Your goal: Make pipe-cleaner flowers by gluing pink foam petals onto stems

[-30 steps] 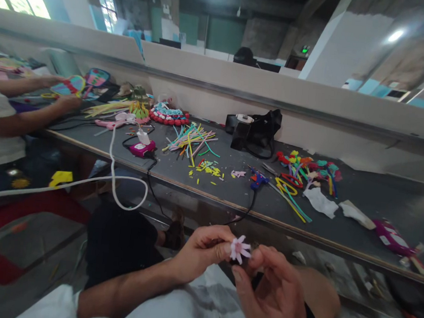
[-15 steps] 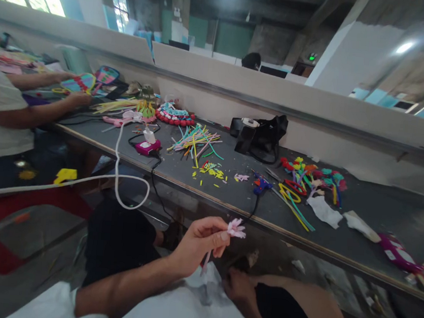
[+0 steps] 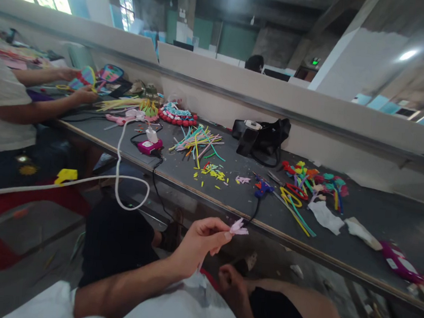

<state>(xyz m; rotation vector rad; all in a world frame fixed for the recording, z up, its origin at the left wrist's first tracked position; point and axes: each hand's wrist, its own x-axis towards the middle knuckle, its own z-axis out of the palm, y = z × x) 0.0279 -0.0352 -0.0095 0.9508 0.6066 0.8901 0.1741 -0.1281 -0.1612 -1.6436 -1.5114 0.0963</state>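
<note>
In the head view my left hand (image 3: 205, 240) is closed in a pinch below the table's front edge. It grips a small pale pink fuzzy-stem flower (image 3: 239, 226), its petals fanned out beyond my fingertips to the right. A thin pink stem hangs down under the palm. My right hand (image 3: 234, 284) is low over my lap, close to my thigh and apart from the flower. Its fingers are curled in, and what they hold, if anything, is hidden. On the table above lies a blue glue gun (image 3: 262, 186), beside a few pink cut pieces (image 3: 243, 180).
Yellow-handled scissors (image 3: 289, 194), finished colourful flowers (image 3: 316, 180), fuzzy stems (image 3: 198, 142) and yellow snippets (image 3: 214, 173) lie on the dark table (image 3: 374, 208). A white cable (image 3: 118, 160) loops at the left from a purple power strip (image 3: 149, 146). A co-worker's hands (image 3: 86, 94) work far left.
The flower has turned in my left hand, so its petals now show from the side. My right hand has risen slightly on my lap. The view has shifted a little.
</note>
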